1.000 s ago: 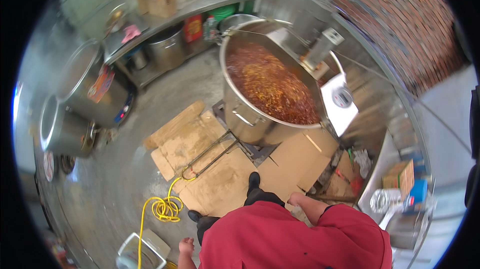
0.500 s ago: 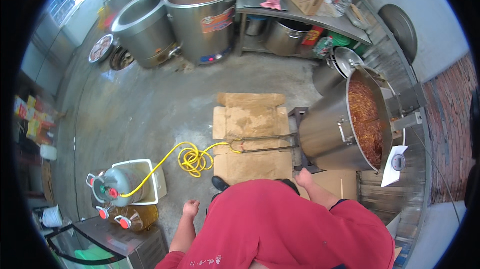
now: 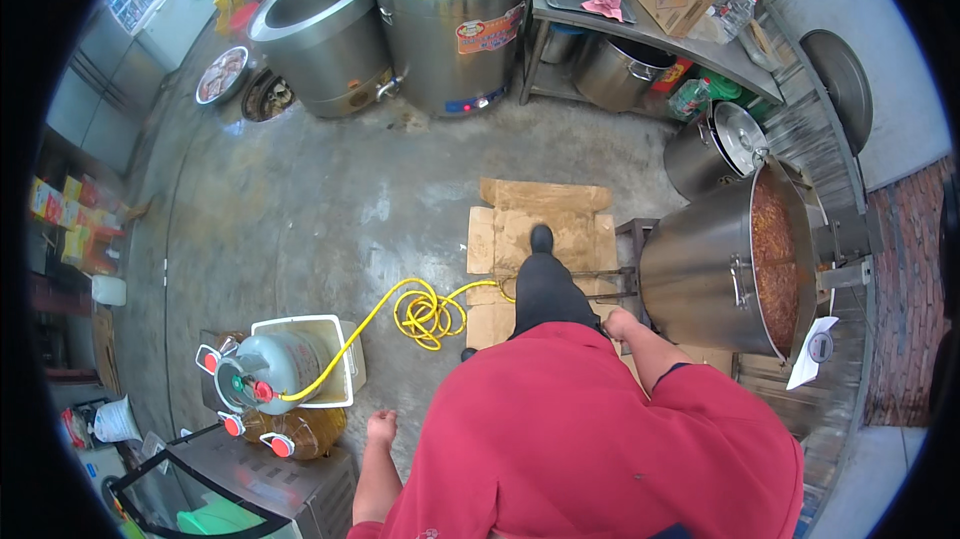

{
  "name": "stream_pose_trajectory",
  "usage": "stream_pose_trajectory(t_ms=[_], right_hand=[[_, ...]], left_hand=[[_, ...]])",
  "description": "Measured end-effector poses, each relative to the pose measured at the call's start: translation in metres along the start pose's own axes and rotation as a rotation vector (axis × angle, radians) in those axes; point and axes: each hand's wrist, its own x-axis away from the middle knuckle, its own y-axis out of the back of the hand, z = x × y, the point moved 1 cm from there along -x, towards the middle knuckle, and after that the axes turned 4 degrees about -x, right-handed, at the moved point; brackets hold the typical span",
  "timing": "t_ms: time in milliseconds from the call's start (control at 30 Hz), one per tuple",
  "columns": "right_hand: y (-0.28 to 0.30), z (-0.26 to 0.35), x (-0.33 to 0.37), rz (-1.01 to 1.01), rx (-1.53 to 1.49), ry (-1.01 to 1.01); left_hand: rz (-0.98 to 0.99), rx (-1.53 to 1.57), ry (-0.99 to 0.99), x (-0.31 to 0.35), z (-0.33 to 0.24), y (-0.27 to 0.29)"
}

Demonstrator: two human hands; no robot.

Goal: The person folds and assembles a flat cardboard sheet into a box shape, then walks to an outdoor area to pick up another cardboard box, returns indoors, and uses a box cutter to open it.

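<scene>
My left hand (image 3: 382, 426) hangs beside my body with its fingers loosely curled and nothing visible in them. Nearest to it are oil jugs (image 3: 312, 430) with red caps, and a grey gas cylinder (image 3: 290, 364) in a white tub (image 3: 354, 382). My right hand (image 3: 620, 325) is held low in a loose fist, close to my thigh. To its right stands a big steel pot (image 3: 695, 269) on a dark metal stand, apart from the hand. Reddish-brown food (image 3: 775, 259) fills much of the pot. No object shows in the right hand.
Flattened cardboard (image 3: 545, 201) lies under my forward foot. A yellow hose (image 3: 428, 314) coils across the floor on the left. Tall steel vats (image 3: 450, 49) stand ahead, beside a loaded metal table (image 3: 650, 24). A steel-sided cabinet (image 3: 255, 474) is at lower left.
My body has stepped forward onto the cardboard, one leg now stretched ahead. The surroundings have shifted rightward in view. Both hands stay low at my sides.
</scene>
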Motion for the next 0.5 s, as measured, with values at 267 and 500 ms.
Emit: stream_pose_trajectory(t_ms=[267,500], right_hand=[[0.080,0.174,-0.110,0.041,0.638,0.385],[0.211,0.316,-0.255,0.087,0.468,0.287]], left_hand=[[0.020,0.115,-0.023,-0.035,-0.086,-0.021],[0.001,-0.196,0.075,-0.105,-0.138,-0.035]])
